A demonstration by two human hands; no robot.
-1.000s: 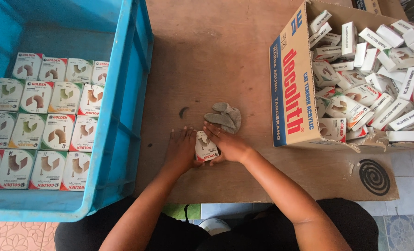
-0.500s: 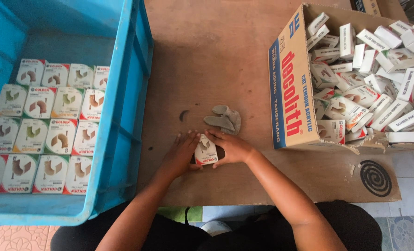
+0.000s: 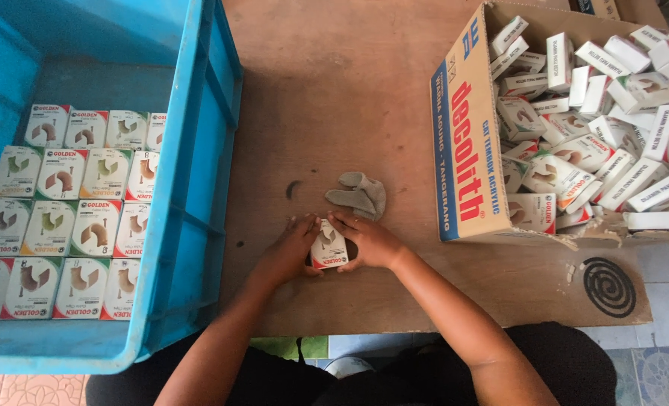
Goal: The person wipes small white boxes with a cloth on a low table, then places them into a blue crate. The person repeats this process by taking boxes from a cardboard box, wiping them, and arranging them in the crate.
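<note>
Both hands hold one small white carton point(image 3: 328, 246) with a red stripe, down on the brown wooden table point(image 3: 334, 98) near its front edge. My left hand point(image 3: 289, 252) grips its left side. My right hand point(image 3: 368, 239) covers its right side and top. A crumpled grey cloth point(image 3: 358, 195) lies just behind the hands. The big blue plastic crate point(image 3: 199, 188) at the left holds neat rows of the same small cartons point(image 3: 71, 210). At the right, an open cardboard box point(image 3: 462, 143) is full of several loose small cartons point(image 3: 590, 143).
A dark spiral coil point(image 3: 609, 286) lies on the table's front right corner. A small dark mark point(image 3: 292, 189) sits left of the cloth. Tiled floor point(image 3: 665, 361) shows beyond the table's front edge.
The hands have stayed in the same spot and kept working the small carton between them, turning it slightly. The view has shifted a little.
</note>
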